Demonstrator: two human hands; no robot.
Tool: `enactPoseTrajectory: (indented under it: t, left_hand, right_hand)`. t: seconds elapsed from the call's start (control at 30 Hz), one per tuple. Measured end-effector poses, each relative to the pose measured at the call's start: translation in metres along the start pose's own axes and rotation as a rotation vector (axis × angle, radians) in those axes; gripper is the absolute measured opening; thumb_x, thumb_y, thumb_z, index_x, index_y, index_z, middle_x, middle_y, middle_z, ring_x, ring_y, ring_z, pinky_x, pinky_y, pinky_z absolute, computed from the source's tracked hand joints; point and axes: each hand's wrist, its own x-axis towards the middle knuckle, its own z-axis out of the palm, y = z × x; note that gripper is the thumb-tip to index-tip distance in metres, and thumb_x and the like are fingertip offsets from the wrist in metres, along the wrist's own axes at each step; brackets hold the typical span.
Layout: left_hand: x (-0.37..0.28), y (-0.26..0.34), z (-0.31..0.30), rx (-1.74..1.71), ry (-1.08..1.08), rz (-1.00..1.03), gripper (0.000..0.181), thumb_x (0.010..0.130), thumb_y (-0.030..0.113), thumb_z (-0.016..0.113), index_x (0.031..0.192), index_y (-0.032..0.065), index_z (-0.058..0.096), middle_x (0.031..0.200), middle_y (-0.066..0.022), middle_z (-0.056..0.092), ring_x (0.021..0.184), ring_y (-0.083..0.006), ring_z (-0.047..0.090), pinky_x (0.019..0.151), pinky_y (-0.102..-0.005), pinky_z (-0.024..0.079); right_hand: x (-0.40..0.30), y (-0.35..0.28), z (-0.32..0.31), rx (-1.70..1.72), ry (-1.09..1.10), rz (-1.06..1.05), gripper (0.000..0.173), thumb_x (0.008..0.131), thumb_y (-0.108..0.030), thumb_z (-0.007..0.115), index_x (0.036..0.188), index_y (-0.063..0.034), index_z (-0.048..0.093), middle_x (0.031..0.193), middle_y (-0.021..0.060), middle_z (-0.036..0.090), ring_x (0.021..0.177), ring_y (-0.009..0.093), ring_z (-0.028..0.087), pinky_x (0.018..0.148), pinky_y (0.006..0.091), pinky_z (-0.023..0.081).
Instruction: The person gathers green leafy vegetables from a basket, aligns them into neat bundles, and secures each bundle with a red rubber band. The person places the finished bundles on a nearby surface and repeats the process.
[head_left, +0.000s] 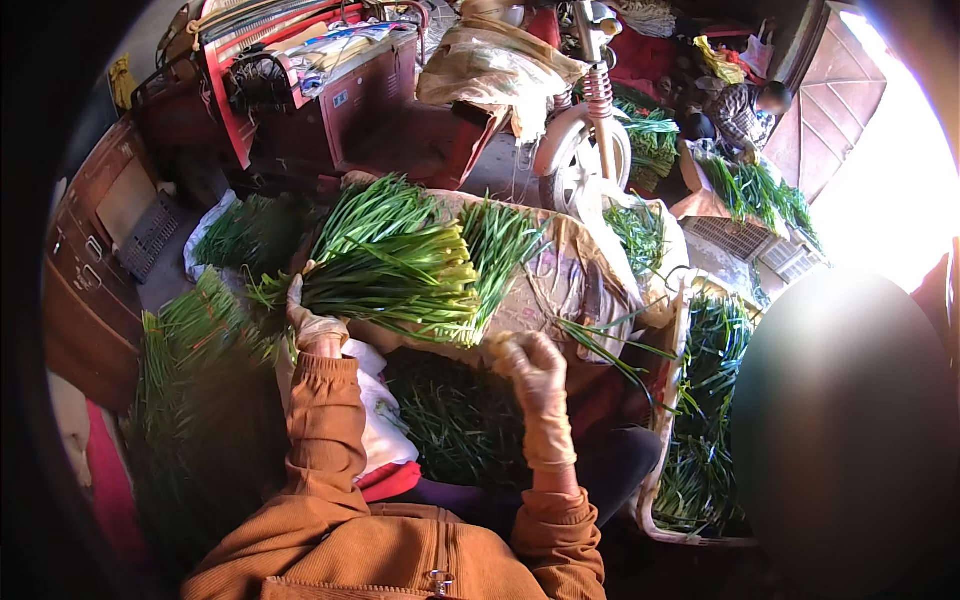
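A thick bunch of garlic chives (382, 285) lies across the work surface, its pale cut ends facing right. My left hand (311, 315), in a thin glove, grips the bunch at its leafy left end. Below and right of the cut ends is my right hand (536, 364), also gloved, with curled fingers. Blur at those fingertips hides whether anything is pinched there. More chives (502, 247) lie behind the bunch on a tan plastic sheet (555, 262). A few loose leaves (607, 349) rest at the sheet's right edge.
Chives fill a lined crate (664, 480) on my right; tied bundles (199, 322) are heaped left. Loose leaves (457, 420) lie below the work surface. Beyond stand a red cargo tricycle (367, 112) and its front wheel (581, 157). Another person (739, 120) sits beside chives at the back right.
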Motion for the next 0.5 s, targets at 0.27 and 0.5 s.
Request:
enactPoseTrajectory:
  t: [0.27, 0.5]
  left_hand:
    - [-0.010, -0.005, 0.008, 0.040, -0.128, -0.133, 0.032, 0.084, 0.030, 0.054, 0.106, 0.0109, 0.065, 0.108, -0.0093, 0.064, 0.099, -0.0307, 0.060, 0.088, -0.0511, 0.046]
    - [0.004, 0.009, -0.006, 0.039, -0.101, -0.161, 0.036, 0.079, 0.035, 0.058, 0.104, 0.0101, 0.065, 0.104, -0.0112, 0.065, 0.092, -0.0321, 0.061, 0.083, -0.0513, 0.048]
  right_hand:
    - [0.050, 0.003, 0.011, -0.206, -0.173, -0.135, 0.023, 0.085, -0.010, 0.062, 0.106, -0.0012, 0.061, 0.093, 0.0055, 0.062, 0.084, 0.015, 0.058, 0.077, 0.0285, 0.046]
    - [-0.001, -0.036, 0.016, -0.856, -0.150, -0.478, 0.017, 0.077, -0.016, 0.068, 0.092, -0.0092, 0.068, 0.076, 0.0080, 0.064, 0.064, 0.023, 0.062, 0.060, 0.0323, 0.050]
